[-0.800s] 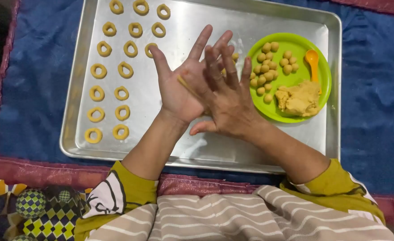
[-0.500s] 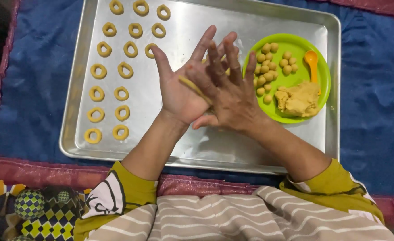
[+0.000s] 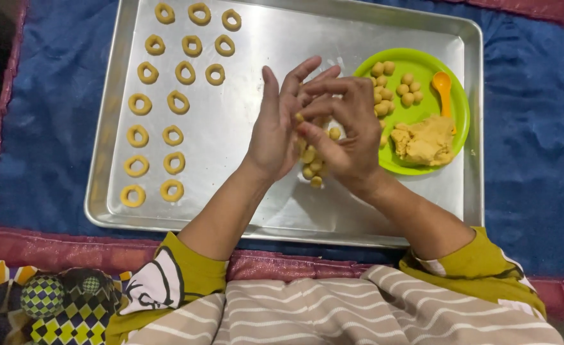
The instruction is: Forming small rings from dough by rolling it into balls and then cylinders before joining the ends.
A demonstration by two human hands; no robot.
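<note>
Midway over a metal baking tray (image 3: 422, 191), a person's left hand (image 3: 275, 128) stands open, fingers raised, while the right hand (image 3: 346, 128) pinches a thin strip of dough (image 3: 309, 145) against its palm. Finished dough rings (image 3: 173, 102) line the tray's left side; a green plate (image 3: 457, 118) of dough balls (image 3: 409, 89) sits right. Pulled unevenly, the soft strip could tear or drop onto the tray; a dragging sleeve might squash nearby rings.
</note>
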